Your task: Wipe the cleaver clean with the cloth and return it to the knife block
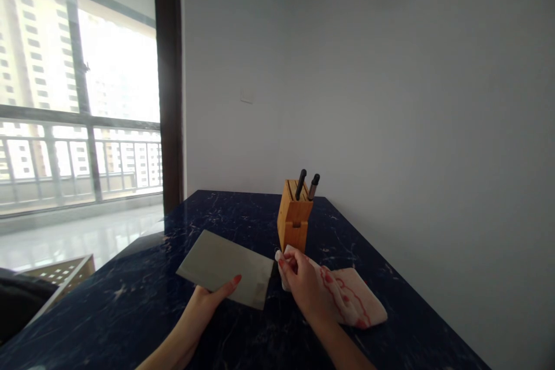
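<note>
A cleaver with a broad grey blade (229, 263) is held above the dark table, its dark handle pointing right and partly hidden. My left hand (211, 299) grips the blade from its near edge, thumb on the upper face and the other fingers out of sight beneath. Close to the handle end, my right hand (299, 280) pinches a white cloth (355, 300) with a red pattern, which trails to the right. Just behind stands a wooden knife block (296, 225) with a black-handled knife (300, 184) and another dark-handled tool (314, 186) in its top.
The dark blue marbled table (217, 208) reaches back to grey walls (390, 98). A chair with a perforated light frame (73, 272) stands at the lower left. Beyond it are large windows (117, 75) with a railing outside.
</note>
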Available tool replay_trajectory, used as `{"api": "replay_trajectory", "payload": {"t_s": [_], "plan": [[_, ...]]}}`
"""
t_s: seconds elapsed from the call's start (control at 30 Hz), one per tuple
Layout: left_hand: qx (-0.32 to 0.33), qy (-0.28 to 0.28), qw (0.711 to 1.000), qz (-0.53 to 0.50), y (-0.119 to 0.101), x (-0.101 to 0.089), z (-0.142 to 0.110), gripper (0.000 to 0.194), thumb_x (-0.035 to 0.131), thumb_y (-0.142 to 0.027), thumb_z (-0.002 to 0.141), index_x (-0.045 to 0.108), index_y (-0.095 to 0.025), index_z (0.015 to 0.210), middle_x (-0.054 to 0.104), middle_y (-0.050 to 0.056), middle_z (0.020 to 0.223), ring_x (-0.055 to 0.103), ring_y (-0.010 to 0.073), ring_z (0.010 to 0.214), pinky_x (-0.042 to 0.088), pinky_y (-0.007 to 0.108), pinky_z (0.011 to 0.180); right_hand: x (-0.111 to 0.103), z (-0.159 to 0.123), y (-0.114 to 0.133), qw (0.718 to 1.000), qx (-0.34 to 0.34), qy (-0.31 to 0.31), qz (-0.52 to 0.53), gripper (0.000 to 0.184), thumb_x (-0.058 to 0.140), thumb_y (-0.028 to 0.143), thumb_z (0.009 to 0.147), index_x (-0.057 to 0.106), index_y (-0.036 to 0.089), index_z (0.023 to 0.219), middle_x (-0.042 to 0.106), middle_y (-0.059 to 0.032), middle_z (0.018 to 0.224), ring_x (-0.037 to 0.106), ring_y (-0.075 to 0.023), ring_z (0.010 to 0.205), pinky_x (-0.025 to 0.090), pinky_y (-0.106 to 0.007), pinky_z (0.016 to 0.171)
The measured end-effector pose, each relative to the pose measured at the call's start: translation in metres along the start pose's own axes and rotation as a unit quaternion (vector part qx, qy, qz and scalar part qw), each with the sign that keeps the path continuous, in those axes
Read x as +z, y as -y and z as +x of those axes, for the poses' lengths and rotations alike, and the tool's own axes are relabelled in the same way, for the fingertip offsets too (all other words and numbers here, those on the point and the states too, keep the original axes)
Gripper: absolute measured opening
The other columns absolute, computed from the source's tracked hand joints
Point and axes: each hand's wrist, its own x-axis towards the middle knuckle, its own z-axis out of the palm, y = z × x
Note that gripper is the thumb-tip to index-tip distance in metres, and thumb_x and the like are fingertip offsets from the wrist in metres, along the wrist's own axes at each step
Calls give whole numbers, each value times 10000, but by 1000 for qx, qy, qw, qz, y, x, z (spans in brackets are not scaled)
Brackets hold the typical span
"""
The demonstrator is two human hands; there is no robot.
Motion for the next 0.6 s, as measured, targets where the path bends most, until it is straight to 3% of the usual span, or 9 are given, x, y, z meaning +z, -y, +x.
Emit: {"api": "replay_trajectory", "payload": {"t_s": [0.3, 0.43, 0.6], "plan": [[-37, 39, 998, -33, 5, -7, 4, 406, 765, -313, 608, 646, -119, 944, 698, 116, 972, 619, 296, 961, 488, 375, 866, 2, -9, 4, 994, -54, 25, -91, 41, 454, 234, 803, 483, 217, 826, 606, -15, 807, 573, -151, 747, 395, -240, 653], [-21, 36, 999, -12, 5, -6, 5, 423, 766, -312, 606, 641, -116, 959, 686, 123, 1003, 603, 306, 988, 490, 386, 862, 3, -15, 14, 989, -91, 53, -100, 115, 452, 140, 759, 506, 220, 821, 603, -10, 834, 565, -153, 803, 398, -249, 706], [-22, 39, 999, -21, 2, -5, 2, 421, 765, -309, 607, 648, -114, 961, 682, 125, 1013, 606, 303, 983, 503, 375, 842, 9, -12, 10, 991, -77, 40, -102, 123, 439, 132, 761, 493, 214, 836, 601, -19, 853, 561, -158, 818, 397, -255, 711]]}}
